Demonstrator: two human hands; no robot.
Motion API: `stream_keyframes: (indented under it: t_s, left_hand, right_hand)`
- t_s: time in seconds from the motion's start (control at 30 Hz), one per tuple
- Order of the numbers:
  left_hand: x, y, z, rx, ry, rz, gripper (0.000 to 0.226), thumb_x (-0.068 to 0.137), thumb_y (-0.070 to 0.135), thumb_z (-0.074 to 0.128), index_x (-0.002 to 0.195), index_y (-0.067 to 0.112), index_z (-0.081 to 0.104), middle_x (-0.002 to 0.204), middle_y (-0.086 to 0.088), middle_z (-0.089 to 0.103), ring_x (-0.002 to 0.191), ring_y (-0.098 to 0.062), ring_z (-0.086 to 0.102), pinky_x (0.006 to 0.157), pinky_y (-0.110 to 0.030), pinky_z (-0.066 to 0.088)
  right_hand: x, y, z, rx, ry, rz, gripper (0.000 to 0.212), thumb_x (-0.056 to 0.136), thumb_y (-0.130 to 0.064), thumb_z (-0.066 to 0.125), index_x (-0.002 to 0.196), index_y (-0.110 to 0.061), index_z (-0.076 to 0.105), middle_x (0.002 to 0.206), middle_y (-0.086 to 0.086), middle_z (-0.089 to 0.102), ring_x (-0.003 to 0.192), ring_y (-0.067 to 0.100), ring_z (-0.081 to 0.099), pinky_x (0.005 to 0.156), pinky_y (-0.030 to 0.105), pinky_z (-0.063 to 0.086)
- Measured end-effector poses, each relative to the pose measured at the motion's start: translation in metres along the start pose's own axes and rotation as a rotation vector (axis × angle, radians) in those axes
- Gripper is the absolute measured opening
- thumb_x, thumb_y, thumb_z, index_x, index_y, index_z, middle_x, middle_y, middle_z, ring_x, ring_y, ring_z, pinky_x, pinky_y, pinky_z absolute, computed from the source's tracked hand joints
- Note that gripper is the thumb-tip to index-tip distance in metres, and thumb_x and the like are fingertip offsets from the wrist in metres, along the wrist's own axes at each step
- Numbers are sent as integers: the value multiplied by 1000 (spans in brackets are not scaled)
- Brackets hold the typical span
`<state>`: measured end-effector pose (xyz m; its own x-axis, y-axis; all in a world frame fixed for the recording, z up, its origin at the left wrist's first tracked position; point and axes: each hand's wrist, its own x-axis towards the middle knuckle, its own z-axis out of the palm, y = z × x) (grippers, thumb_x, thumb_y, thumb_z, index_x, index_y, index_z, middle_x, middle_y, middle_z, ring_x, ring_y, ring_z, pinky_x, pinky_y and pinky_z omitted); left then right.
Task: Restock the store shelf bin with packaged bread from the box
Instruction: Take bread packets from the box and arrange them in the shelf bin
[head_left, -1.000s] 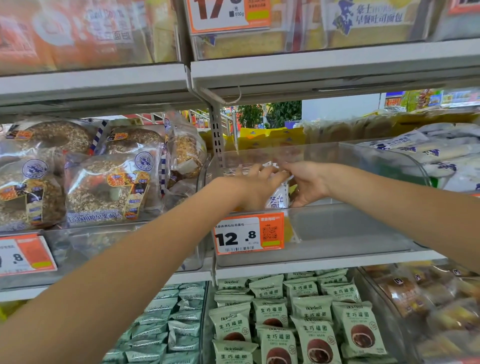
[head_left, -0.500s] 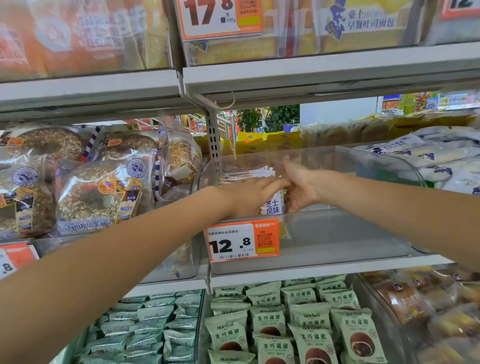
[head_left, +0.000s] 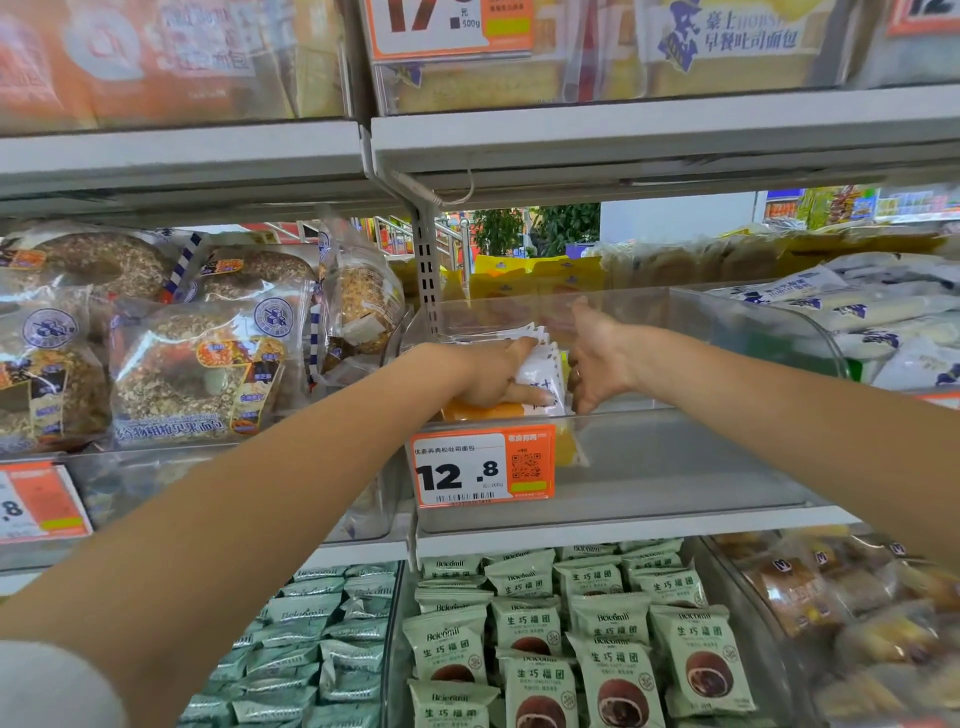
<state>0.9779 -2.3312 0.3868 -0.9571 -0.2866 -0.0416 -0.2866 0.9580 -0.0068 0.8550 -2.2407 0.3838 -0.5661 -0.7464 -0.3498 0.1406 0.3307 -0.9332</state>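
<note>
**Reaching Into the 12.8 Bread Bin**

Reaching over the front wall of the clear shelf bin (head_left: 675, 467), both bare arms meet at its left end. The left hand (head_left: 496, 376) lies on the white bread package (head_left: 545, 366), fingers fairly straight and pressing its face; orange-yellow bread shows just beneath the hand. The right hand (head_left: 597, 364) stands just beside the package's right edge, fingers loosely extended, thumb raised; whether it touches the wrapper cannot be told. The package sits upright against the bin's left side. Its print is largely covered and not legible.

An orange price tag (head_left: 483, 465) on the bin front reads "12.8", with a QR code and a barcode. The tag on the shelf above (head_left: 449, 26) shows "17" and "500g". Left of the bin, seeded ring loaves (head_left: 192, 374) fill the neighbouring compartment. On the lower shelf, green packets (head_left: 608, 670) are marked "Beicomii" and "生巧福团".
</note>
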Motion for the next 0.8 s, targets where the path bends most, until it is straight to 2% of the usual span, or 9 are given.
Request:
stream_keyframes:
  t_s: [0.03,0.1,0.2,0.27,0.37,0.43,0.53,0.7,0.8]
  left_hand:
    - [0,0,-1,3,-4,-2,84,93,56,40,152,16,-5,159,-9,13,143,-27,24,115,-41,24]
    - [2,-5,-2,19,3,-24,80,95,57,32,152,17,-7,160,-10,6,145,-27,17,117,-40,19]
    - [-7,-7,-5,61,30,-63,74,97,53,25,152,16,-8,160,-12,3,147,-26,8,119,-42,13]
    - [-25,0,-13,-7,134,-42,63,101,43,27,152,13,6,156,-16,19,143,-28,21,116,-41,21]
    - [-59,19,-23,-57,436,73,46,101,39,33,131,7,46,125,-14,52,114,-25,51,98,-40,42]
    - [-82,36,-19,-97,657,200,35,101,35,38,115,7,56,106,-8,58,97,-20,53,87,-39,46]
    - [-124,71,14,-154,882,347,31,98,31,39,94,7,58,85,-1,53,78,-16,48,70,-34,42]
    - [-186,118,137,-116,876,432,28,95,23,40,79,7,56,70,-4,53,60,-26,53,47,-32,41]
    - [-216,127,236,-201,637,341,32,95,26,36,79,10,59,68,-2,57,56,-24,57,42,-31,43]
  right_hand:
    - [-2,0,0,7,0,1,85,90,-67,0,146,-9,28,144,21,38,132,37,35,110,61,17]
    - [-10,1,0,44,52,-12,78,92,-65,4,152,-16,3,158,15,5,145,35,6,110,63,6]
    - [-17,-1,-5,78,194,-127,75,91,-67,9,152,-24,8,159,8,4,146,31,9,111,60,11]
    - [-28,1,-8,162,222,-265,74,92,-65,13,152,-21,16,158,8,15,144,28,20,113,53,20]
    - [-75,16,-8,322,235,-470,59,100,-50,21,135,-6,43,130,10,54,102,20,62,95,34,47]
    - [-116,35,-3,306,283,-608,48,103,-40,23,106,-9,59,105,10,66,82,19,67,74,29,54]
    - [-170,85,12,252,279,-684,44,103,-32,30,79,-10,60,69,9,69,56,21,65,56,27,53]
    - [-203,219,39,235,228,-479,42,101,-25,36,69,-9,59,54,7,64,45,20,61,52,31,54]
    - [-196,322,53,33,177,-189,43,102,-29,37,78,-6,64,64,8,68,50,20,63,57,35,57]
